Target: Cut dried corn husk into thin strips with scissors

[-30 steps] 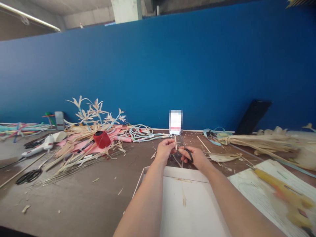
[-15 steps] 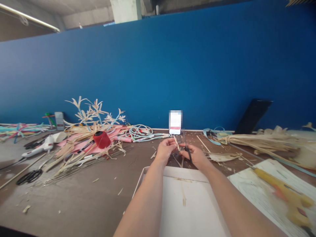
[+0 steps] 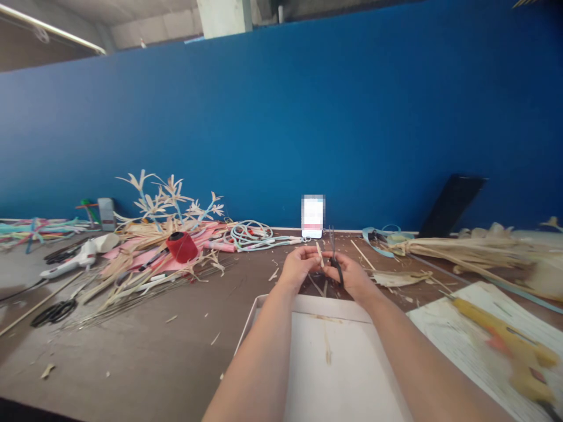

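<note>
Between its fingertips my left hand (image 3: 299, 268) pinches a small pale strip of dried husk (image 3: 319, 253). My right hand (image 3: 348, 274) is closed around black-handled scissors (image 3: 336, 266), whose blades point up and away from me. The two hands nearly meet above the far edge of a white shallow box (image 3: 347, 375), and the right fingertips lie close to the strip. A few thin scraps lie inside the box. Behind the hands, a phone (image 3: 312, 217) with a lit screen leans against the blue wall.
Husk flowers (image 3: 153, 205), a red thread spool (image 3: 182, 247), a white glue gun (image 3: 83, 258) and another pair of scissors (image 3: 53, 312) lie to the left. On the right are a husk bundle (image 3: 475, 258) and a yellow glue gun (image 3: 505, 334) on paper. Scraps litter the brown table (image 3: 145, 363).
Both hands have shifted slightly to the right, with the strip and the scissors still in them. The scissors' blades now stand a little further right.
</note>
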The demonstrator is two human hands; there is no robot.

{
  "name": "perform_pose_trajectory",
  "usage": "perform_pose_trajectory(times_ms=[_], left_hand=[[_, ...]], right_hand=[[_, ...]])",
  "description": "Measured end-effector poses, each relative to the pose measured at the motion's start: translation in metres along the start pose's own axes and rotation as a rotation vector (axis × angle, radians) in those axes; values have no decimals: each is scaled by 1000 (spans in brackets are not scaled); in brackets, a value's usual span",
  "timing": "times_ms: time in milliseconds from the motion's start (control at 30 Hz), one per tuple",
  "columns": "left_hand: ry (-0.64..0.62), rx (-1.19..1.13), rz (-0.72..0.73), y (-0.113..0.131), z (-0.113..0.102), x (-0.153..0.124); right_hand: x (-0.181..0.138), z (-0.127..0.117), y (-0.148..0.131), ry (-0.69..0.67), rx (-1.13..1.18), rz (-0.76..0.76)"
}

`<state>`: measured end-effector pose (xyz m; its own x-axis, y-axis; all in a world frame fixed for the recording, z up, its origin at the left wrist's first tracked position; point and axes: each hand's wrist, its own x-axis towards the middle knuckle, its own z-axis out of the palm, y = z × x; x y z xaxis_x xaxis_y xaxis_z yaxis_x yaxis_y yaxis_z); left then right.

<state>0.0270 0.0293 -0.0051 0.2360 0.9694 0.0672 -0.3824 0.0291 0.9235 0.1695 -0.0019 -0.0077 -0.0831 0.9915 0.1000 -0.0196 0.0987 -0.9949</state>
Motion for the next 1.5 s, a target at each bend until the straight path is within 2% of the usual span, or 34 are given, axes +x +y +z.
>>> perform_pose_trajectory(times_ms=[467, 800, 1033, 1333, 1500], left_hand=[[25, -21, 6, 3, 4, -1], [-13, 0, -15, 5, 4, -3], [-67, 3, -62, 2, 2, -1], [-198, -26, -101, 6, 0, -8], [-174, -39, -107, 8, 1, -9]], right_hand=[[2, 0, 1, -2, -21, -22], [-1, -2, -2, 14, -53, 29], [-3, 0, -6, 10, 18, 75], [-6, 0, -10, -72, 231, 88], [-5, -1, -10, -81, 246, 83]])
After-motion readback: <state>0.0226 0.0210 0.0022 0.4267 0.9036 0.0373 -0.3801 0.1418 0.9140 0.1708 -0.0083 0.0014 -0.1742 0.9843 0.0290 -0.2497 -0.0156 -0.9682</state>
